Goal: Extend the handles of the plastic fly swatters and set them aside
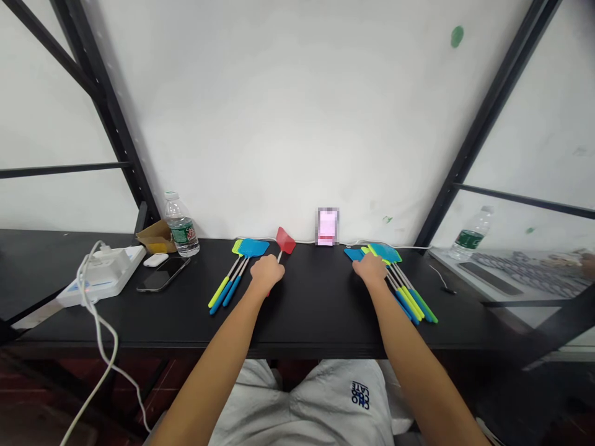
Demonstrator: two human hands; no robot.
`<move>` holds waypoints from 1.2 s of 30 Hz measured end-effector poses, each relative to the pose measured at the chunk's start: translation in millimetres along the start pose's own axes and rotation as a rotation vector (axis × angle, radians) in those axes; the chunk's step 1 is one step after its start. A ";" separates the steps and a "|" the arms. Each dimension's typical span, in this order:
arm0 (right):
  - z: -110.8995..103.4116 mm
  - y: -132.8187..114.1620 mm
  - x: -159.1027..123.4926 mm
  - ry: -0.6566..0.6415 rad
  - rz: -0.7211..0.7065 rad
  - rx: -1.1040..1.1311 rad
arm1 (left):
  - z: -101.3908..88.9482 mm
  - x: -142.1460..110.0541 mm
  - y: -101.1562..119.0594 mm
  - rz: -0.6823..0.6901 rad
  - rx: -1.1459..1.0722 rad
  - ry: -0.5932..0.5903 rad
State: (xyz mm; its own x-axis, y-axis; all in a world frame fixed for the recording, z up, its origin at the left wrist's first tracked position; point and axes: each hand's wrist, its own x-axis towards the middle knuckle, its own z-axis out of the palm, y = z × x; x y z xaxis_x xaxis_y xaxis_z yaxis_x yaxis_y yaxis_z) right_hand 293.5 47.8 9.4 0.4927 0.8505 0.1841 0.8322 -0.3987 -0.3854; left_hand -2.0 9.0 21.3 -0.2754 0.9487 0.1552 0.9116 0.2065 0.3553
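Swatters (253, 248) and hands on one worktop (316, 303).
I count three at centre left, one red swatter (285, 240) near centre, at least four in the bundle (387, 253) at centre right. Both arms reach forward: left hand (267, 272) with fingers wrapped round the red swatter; right hand (370, 269) over the bundle, whether pinching I cannot tell.

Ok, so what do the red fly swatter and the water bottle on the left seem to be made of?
The red fly swatter: probably matte plastic up top, from its even, dull colour; the short stretch of shaft showing looks silvery, perhaps metal.
The water bottle: likely glossy clear plastic, see-through with bright highlights.
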 end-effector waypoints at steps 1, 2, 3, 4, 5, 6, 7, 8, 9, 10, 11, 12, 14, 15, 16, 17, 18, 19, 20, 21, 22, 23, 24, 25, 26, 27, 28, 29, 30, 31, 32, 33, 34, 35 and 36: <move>-0.3 0.2 0.1 -0.010 -0.015 -0.004 | -2.6 2.1 -4.1 -0.024 0.009 -0.011; -0.4 0.6 0.5 -0.025 -0.033 -0.008 | -5.4 4.1 -8.6 -0.041 0.019 -0.020; -0.4 1.0 1.0 -0.043 -0.048 -0.012 | -8.5 5.9 -13.3 -0.054 0.026 -0.023; -0.3 1.3 1.7 -0.064 -0.062 -0.017 | -11.6 7.5 -18.0 -0.067 0.035 -0.029; 0.0 1.6 2.5 -0.084 -0.073 -0.021 | -14.7 8.9 -22.6 -0.086 0.046 -0.038; 0.4 1.8 3.2 -0.098 -0.083 -0.025 | -17.4 10.0 -26.9 -0.098 0.056 -0.043; 0.8 1.8 3.9 -0.110 -0.092 -0.028 | -19.9 10.9 -30.5 -0.115 0.064 -0.057; 1.3 1.7 4.4 -0.121 -0.103 -0.031 | -22.0 11.5 -33.6 -0.127 0.068 -0.069; 1.8 1.5 4.7 -0.132 -0.116 -0.034 | -23.6 12.0 -36.0 -0.138 0.071 -0.073; 2.3 1.1 4.9 -0.141 -0.130 -0.036 | -24.9 12.3 -37.7 -0.146 0.072 -0.078; 2.8 0.8 4.9 -0.148 -0.145 -0.035 | -25.9 12.5 -38.8 -0.152 0.074 -0.081; 3.2 0.4 4.9 -0.151 -0.159 -0.033 | -26.6 12.6 -39.6 -0.157 0.075 -0.084; 3.8 -0.3 4.6 -0.157 -0.175 -0.029 | -27.6 12.7 -40.1 -0.166 0.080 -0.101; 3.9 -0.5 4.4 -0.161 -0.180 -0.028 | -28.0 12.6 -40.1 -0.171 0.084 -0.112; 4.0 -0.8 4.1 -0.165 -0.183 -0.030 | -28.3 12.3 -39.9 -0.174 0.089 -0.121; 3.9 -0.9 3.8 -0.170 -0.186 -0.034 | -28.5 12.0 -39.6 -0.177 0.095 -0.129; 3.8 -1.0 3.5 -0.173 -0.189 -0.039 | -28.7 11.6 -39.2 -0.180 0.103 -0.137; 3.6 -1.0 3.2 -0.175 -0.192 -0.045 | -28.9 11.1 -38.6 -0.182 0.111 -0.143; 3.4 -1.0 2.9 -0.176 -0.194 -0.051 | -29.0 10.7 -38.0 -0.184 0.118 -0.146; 3.2 -0.8 2.8 -0.177 -0.195 -0.057 | -29.2 10.2 -37.4 -0.186 0.124 -0.148; 2.9 -0.6 2.7 -0.183 -0.194 -0.062 | -29.4 9.9 -36.8 -0.188 0.128 -0.151; 2.7 -0.2 2.9 -0.191 -0.192 -0.067 | -29.6 9.6 -36.2 -0.191 0.134 -0.154; 2.6 0.2 3.2 -0.201 -0.190 -0.071 | -29.8 9.3 -35.8 -0.194 0.140 -0.160; 2.5 0.6 3.7 -0.211 -0.194 -0.075 | -29.9 9.1 -35.4 -0.194 0.148 -0.165; 2.5 1.0 4.2 -0.220 -0.205 -0.080 | -30.0 8.8 -35.2 -0.193 0.156 -0.170; 2.5 1.3 4.6 -0.227 -0.226 -0.085 | -29.9 8.5 -35.0 -0.190 0.164 -0.173; 2.6 1.6 5.0 -0.234 -0.256 -0.089 | -29.6 8.0 -34.9 -0.185 0.172 -0.170; 2.7 1.7 5.1 -0.242 -0.297 -0.091 | -29.2 7.5 -34.9 -0.178 0.177 -0.165; 3.0 1.7 4.9 -0.251 -0.344 -0.092 | -28.6 6.9 -34.8 -0.171 0.179 -0.158; 3.3 1.6 4.4 -0.261 -0.395 -0.090 | -27.9 6.3 -34.7 -0.163 0.178 -0.150; 3.6 1.2 3.7 -0.270 -0.447 -0.089 | -27.2 5.8 -34.5 -0.155 0.175 -0.144; 4.1 0.8 2.8 -0.278 -0.499 -0.087 | -26.5 5.4 -34.4 -0.149 0.170 -0.139; 4.6 0.3 1.8 -0.285 -0.551 -0.085 | -26.0 5.1 -34.2 -0.143 0.166 -0.135; 5.1 -0.3 0.7 -0.289 -0.600 -0.081 | -25.6 5.0 -34.0 -0.142 0.161 -0.132; 5.7 -0.9 -0.2 -0.293 -0.644 -0.072 | -25.3 5.1 -33.9 -0.143 0.157 -0.129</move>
State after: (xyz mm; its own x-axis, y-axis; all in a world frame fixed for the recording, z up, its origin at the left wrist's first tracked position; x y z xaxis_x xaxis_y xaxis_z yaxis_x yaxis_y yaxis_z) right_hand 291.3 49.9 4.6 -0.1830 0.9779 0.1007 0.9546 0.2012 -0.2195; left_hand -42.0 0.7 33.4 -0.3734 0.9276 -0.0090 0.9050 0.3664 0.2160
